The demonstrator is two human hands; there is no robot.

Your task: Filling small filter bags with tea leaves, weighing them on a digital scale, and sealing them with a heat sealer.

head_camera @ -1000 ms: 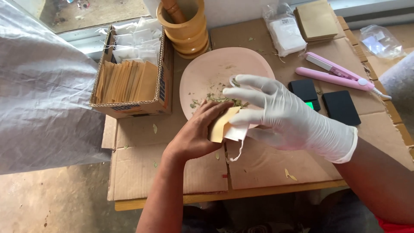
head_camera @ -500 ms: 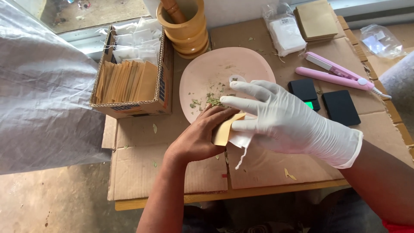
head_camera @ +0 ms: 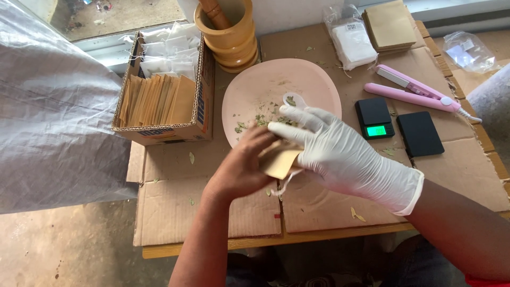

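Lying over a small table (head_camera: 319, 234), flattened brown cardboard sheets form the work surface; bare concrete floor (head_camera: 69, 250) shows nearer the viewer, and a grey woven plastic sheet (head_camera: 53, 117) hangs to the left of the table. Nearest, two hands meet just below the pink plate (head_camera: 319, 85), the landmark for what follows. One bare left hand (head_camera: 239, 170) and one right hand (head_camera: 340, 154) in a white, smooth glove hold a single small tan paper sachet (head_camera: 279, 162) between them, above the cardboard; the left fingers curl under it, the right fingers (head_camera: 289, 130) lie narrow across its top. A short string dangles from the sachet. Round, matte and shallow, the plate carries scattered green leaf crumbs and one small white scoop (head_camera: 292, 101). Right of the plate lie two black rectangular items: one pocket scale (head_camera: 374, 117) with a lit green display and one flat lid (head_camera: 419, 133). Beyond these, one pink two-bladed sealing iron (head_camera: 414, 90). Left of the plate stands one corrugated box (head_camera: 199, 101) filled with upright tan sachets and white bags. Behind the plate stand one wooden mortar with pestle (head_camera: 228, 32), one clear bag of white pads (head_camera: 350, 42) and one stack of tan envelopes (head_camera: 390, 24).
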